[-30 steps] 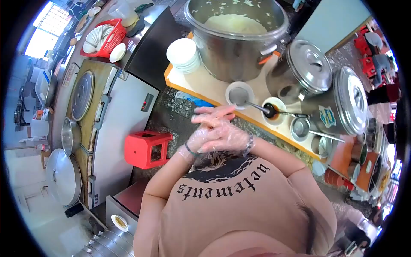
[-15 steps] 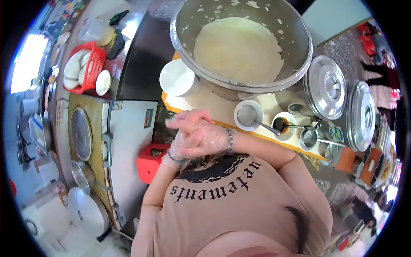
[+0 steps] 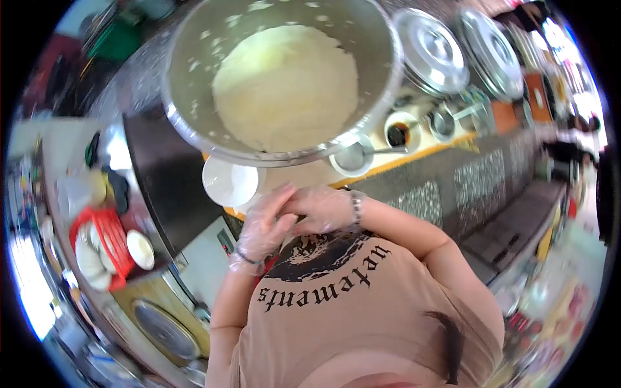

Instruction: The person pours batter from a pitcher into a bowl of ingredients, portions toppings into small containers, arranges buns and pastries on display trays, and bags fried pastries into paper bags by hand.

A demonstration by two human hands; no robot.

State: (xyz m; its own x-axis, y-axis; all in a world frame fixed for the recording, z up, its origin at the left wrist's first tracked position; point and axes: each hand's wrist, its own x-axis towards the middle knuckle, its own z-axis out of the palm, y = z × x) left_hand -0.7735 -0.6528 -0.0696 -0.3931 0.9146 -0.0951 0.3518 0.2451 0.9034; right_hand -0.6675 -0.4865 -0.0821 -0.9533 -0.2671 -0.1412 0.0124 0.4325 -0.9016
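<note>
Both hands wear clear plastic gloves and meet in front of my chest. My left hand (image 3: pixel 262 223) has its fingers stretched and its thumb apart. My right hand (image 3: pixel 323 207) reaches across to it, fingers extended and their tips against or beside the left hand; exact contact is hard to make out. No object shows in either hand. Just beyond them stands a white bowl or tub (image 3: pixel 230 184). Behind it rises a large metal pot (image 3: pixel 187 129) with a smooth, pale mass (image 3: pixel 284 90) inside and white flecks on its wall.
Right of the pot are a white bowl with a ladle (image 3: pixel 351 157), a bowl of dark liquid (image 3: pixel 398 133) and another ladle (image 3: pixel 443 123). Metal lids (image 3: pixel 430 52) lie behind. A red basket (image 3: pixel 111 242) of white bowls stands left, beside a white bowl (image 3: pixel 140 250).
My view has swung, so the pot and counter sit further left in it. My hands, more overlapped before, have shifted; the left hand's fingers and thumb now show spread.
</note>
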